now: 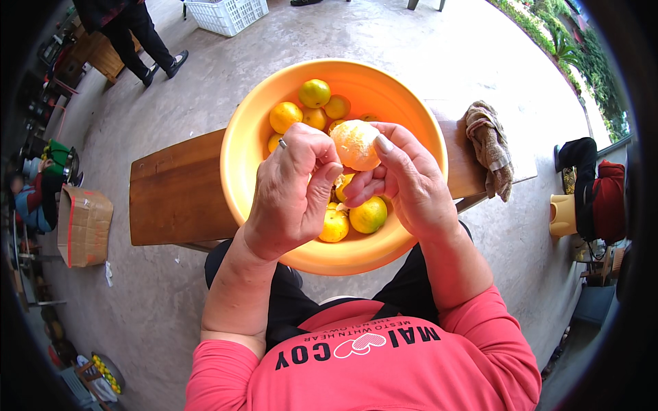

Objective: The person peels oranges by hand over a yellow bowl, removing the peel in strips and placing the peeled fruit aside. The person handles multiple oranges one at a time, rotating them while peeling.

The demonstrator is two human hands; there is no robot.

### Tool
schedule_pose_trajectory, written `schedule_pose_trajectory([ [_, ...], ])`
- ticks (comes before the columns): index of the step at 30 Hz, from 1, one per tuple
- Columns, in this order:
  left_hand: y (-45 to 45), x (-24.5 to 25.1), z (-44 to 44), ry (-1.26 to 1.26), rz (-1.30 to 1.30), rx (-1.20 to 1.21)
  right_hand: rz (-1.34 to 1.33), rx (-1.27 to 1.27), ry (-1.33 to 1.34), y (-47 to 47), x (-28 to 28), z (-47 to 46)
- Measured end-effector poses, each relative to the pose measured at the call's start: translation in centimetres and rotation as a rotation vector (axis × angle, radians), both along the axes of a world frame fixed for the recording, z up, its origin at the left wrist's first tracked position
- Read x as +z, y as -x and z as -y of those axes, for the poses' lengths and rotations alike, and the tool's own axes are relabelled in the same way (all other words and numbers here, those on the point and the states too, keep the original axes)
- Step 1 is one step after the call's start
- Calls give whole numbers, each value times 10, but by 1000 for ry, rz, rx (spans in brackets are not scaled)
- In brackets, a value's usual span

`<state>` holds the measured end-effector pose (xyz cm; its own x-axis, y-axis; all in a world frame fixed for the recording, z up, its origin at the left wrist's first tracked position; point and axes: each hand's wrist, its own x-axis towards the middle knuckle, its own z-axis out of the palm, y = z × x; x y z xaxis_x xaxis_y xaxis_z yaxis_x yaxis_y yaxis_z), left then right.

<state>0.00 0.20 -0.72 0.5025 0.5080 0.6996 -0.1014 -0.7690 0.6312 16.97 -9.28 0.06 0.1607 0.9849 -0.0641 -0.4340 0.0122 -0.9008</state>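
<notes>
A peeled citrus fruit (355, 145), pale orange with white pith, is held above a large orange plastic basin (239, 169) by my right hand (411, 180). Its thumb and fingers grip the fruit's right side. My left hand (293, 190) is at the fruit's left, thumb and forefinger pinched together; whether a bit of pith or peel is between them cannot be told. Below the hands, a yellow-green citrus fruit (368, 215) and a yellow one (334, 225) lie in the basin. Several more, among them a greenish one (314, 93), lie at its far side.
The basin stands on a wooden bench (177, 187), with a crumpled brown towel (488, 149) at the right end. A cardboard box (85, 226) and a white plastic crate (226, 15) are on the concrete floor. One person (139, 38) stands at upper left; others sit at both sides.
</notes>
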Motion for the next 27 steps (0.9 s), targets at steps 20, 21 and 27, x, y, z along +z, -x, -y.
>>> schedule_pose_trajectory([
  [20, 5, 3, -5, -33, -26, 68, 207, -18, -114, 4, -3, 0],
  [21, 4, 2, -4, -10, -41, 73, 214, -23, -123, 4, -4, 0],
  [27, 7, 1, -2, 128, -18, -1, 161, -48, -121, 6, -3, 0],
])
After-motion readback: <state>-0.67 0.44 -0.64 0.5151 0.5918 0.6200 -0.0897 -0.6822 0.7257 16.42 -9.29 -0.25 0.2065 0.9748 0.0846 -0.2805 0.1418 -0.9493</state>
